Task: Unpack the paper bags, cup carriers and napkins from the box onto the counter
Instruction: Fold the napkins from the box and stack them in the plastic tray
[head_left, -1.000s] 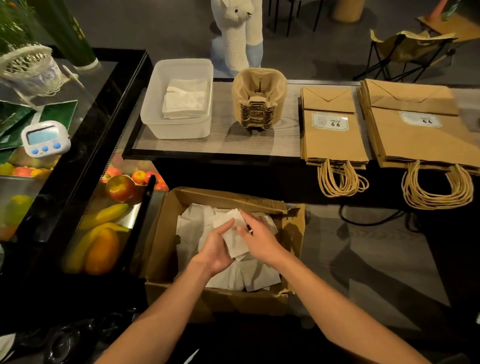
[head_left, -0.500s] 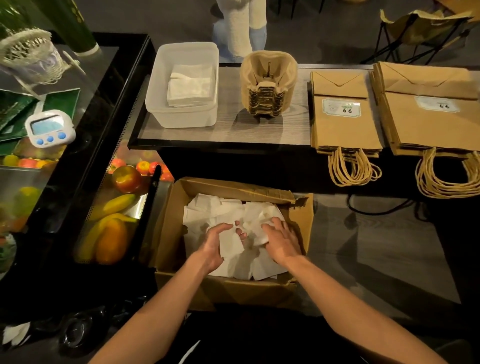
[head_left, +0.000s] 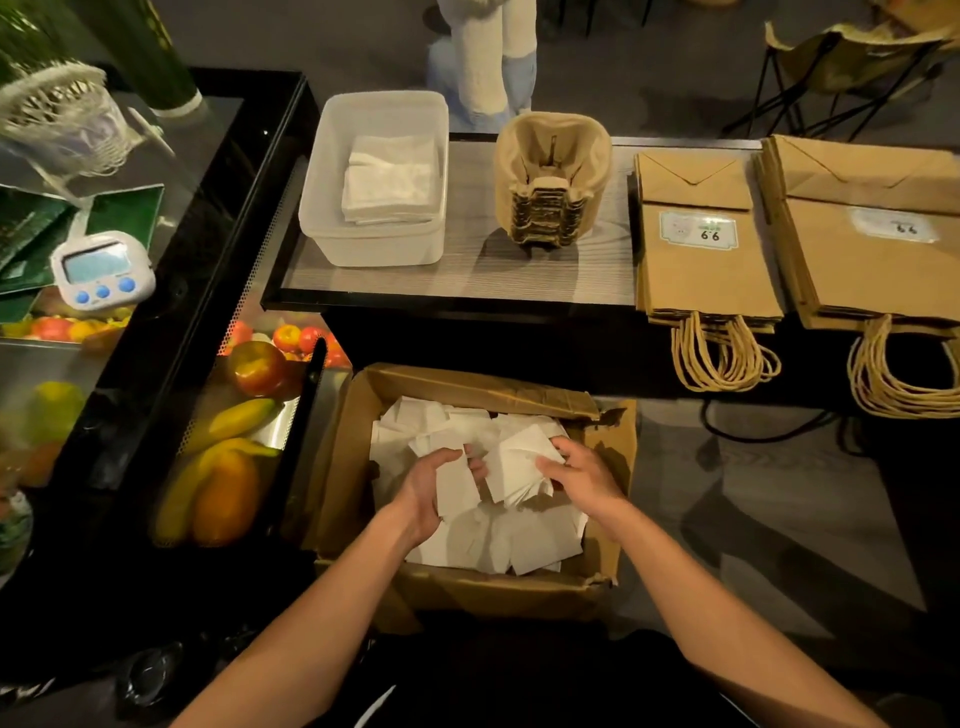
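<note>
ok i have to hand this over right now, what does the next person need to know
Left hand grips a small stack of loose napkins inside the box. Right hand holds a second bundle beside it.
Done: two stacks of paper bags and the nested cup carriers sit on the counter. Some folded napkins lie in the clear tub.
Left: many loose napkins lie scattered in the box. Gather them and lift them to the counter, probably into the tub.
</note>
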